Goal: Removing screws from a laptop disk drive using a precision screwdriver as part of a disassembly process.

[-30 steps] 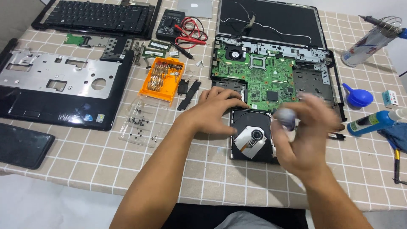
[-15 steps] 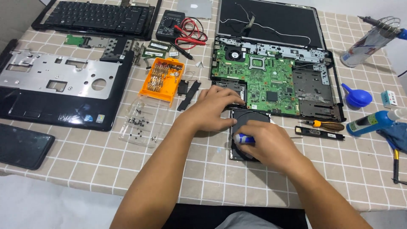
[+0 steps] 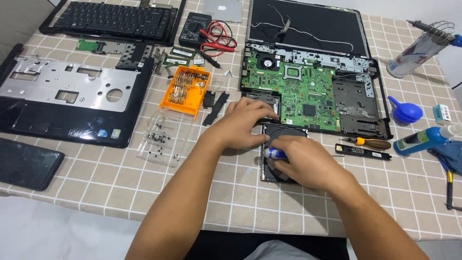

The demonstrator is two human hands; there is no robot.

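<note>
Head view: left hand (image 3: 248, 124) steadies drive (image 3: 279, 132); right hand (image 3: 303, 161) grips screwdriver (image 3: 274, 153).

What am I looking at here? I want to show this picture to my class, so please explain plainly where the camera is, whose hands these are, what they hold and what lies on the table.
The camera sits on a person's head and looks down at their own bare hands; no machine is involved. The left hand rests on a flat black disc drive to steady it. The right hand grips a blue-handled screwdriver over the drive. Behind them lies an opened laptop with its green circuit board exposed. On the checked tablecloth are also an orange case of screwdriver bits, a clear tray of small screws, a removed keyboard, the laptop's palm-rest cover, a meter with red leads and a blue air blower.
</note>
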